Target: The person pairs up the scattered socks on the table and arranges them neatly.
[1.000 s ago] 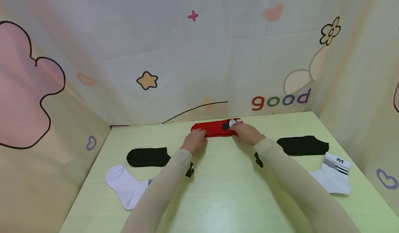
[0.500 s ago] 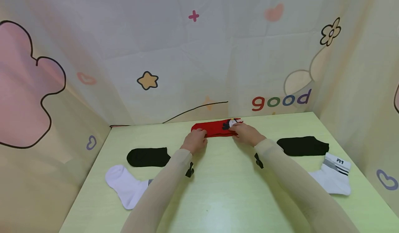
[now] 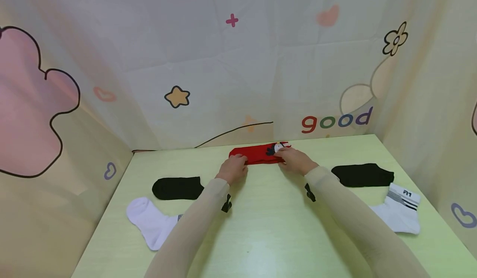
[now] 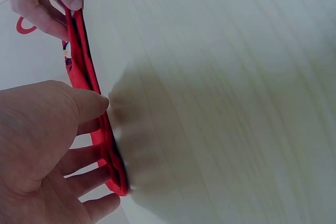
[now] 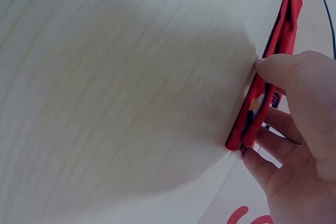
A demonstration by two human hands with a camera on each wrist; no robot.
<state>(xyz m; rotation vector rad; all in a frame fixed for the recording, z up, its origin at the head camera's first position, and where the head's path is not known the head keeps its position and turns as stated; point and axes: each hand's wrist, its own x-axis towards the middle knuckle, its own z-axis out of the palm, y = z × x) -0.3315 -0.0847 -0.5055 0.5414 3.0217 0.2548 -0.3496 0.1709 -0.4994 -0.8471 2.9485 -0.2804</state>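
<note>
room between sleeves (image 3: pixel 190 228); curtain (image 3: pixel 208 71) bars the back

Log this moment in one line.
left hand: grips red cloth at left; right hand: grips it at right; table: left black sock, left white sock, right black sock, right white sock

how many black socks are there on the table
2 visible: one black sock at the left side of the table, another black sock at the right side. More could be hidden under these or the sleeves.

A black ankle sock (image 3: pixel 177 188) and white striped-cuff sock (image 3: pixel 149 224) lie near the left edge of the pale green desk (image 3: pixel 246 232), another black sock (image 3: pixel 361 175) and another white sock (image 3: pixel 402 216) near its right; behind hangs cartoon-printed cream cloth (image 3: pixel 208 58).
</note>
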